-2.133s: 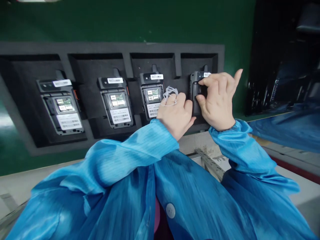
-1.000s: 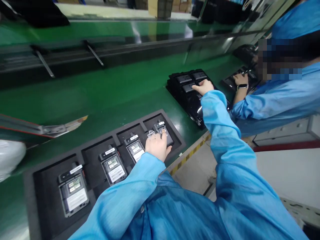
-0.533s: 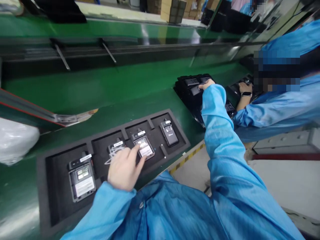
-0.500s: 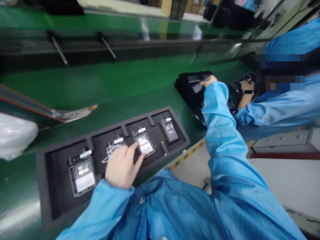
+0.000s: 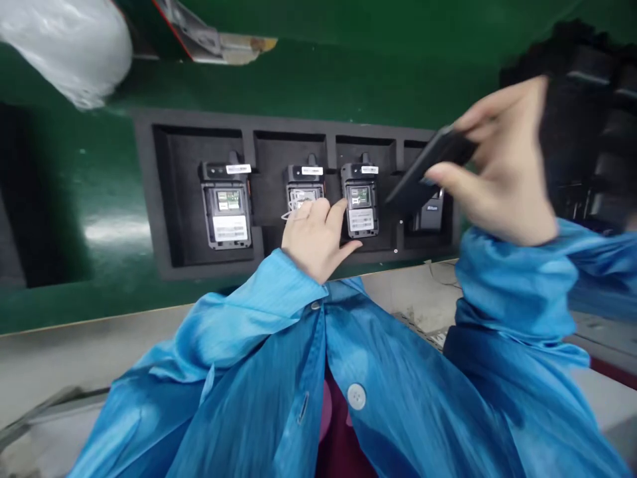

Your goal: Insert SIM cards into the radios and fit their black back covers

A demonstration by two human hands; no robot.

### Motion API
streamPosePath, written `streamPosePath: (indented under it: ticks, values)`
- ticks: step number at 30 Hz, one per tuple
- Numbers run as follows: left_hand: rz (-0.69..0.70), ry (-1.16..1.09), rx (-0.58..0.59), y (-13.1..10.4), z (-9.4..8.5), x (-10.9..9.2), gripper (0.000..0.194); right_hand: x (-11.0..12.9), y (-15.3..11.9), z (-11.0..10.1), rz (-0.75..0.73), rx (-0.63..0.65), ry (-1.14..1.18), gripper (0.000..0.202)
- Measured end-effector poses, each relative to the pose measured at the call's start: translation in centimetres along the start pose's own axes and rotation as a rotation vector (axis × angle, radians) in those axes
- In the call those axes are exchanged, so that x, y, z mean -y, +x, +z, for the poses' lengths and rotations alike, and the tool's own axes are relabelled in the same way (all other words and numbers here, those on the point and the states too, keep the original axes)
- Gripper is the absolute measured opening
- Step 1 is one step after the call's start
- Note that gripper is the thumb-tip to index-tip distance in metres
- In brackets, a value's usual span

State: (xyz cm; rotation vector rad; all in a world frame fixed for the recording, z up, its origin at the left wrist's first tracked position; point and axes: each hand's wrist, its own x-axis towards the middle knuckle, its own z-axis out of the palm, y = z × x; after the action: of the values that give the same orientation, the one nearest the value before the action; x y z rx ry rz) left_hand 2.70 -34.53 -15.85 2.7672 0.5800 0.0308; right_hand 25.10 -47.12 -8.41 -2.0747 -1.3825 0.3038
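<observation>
My right hand (image 5: pixel 507 166) grips a flat black battery (image 5: pixel 423 172), held tilted above the right part of a dark foam tray (image 5: pixel 293 125). Fingers apart, my left hand (image 5: pixel 316 239) rests over the second two-way radio (image 5: pixel 304 172); its index fingertip touches the left edge of the third radio (image 5: pixel 361 199). A thin white cord (image 5: pixel 288 214) shows beside my left fingers. The third radio's back is uncovered, with a white label in the bay. At far left lies another open-backed radio (image 5: pixel 229 212). The fourth radio (image 5: pixel 430 216), its back covered, is partly hidden behind the battery.
A black tray (image 5: pixel 567 126) holding dark pieces stands at the right, blurred. White plastic wrapping (image 5: pixel 74 46) lies at the upper left, near a metal bracket (image 5: pixel 219 46). Another dark object (image 5: pixel 40 199) sits on the green table (image 5: pixel 348 86) at left.
My right hand has come from the black tray back over the foam tray, carrying the battery. The camera view has turned down and left. My left hand remains by the second and third radios.
</observation>
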Motion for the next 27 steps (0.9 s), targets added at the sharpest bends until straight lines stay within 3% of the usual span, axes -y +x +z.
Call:
streamPosePath:
  ticks: [5, 10, 16, 21, 27]
  values:
    - [-0.035, -0.015, 0.008, 0.3, 0.2, 0.0, 0.070, 1.2, 0.6, 5.6, -0.030, 0.297, 0.148, 0.038]
    - [-0.043, -0.031, 0.022, 0.2, 0.1, 0.0, 0.069, 0.2, 1.6, 6.7, -0.054, 0.389, 0.110, 0.040]
    - [-0.041, -0.047, 0.023, 0.2, 0.2, 0.0, 0.068, 0.0, 1.5, 7.1, -0.148, 0.328, 0.017, 0.032]
    - [-0.038, -0.047, -0.006, 0.1, 0.3, -0.1, 0.065, -0.2, 1.2, 7.7, -0.149, 0.261, -0.129, 0.040]
    - [-0.066, -0.046, 0.026, 0.2, 0.2, -0.4, 0.063, -0.9, 1.0, 8.4, -0.138, 0.271, -0.193, 0.050]
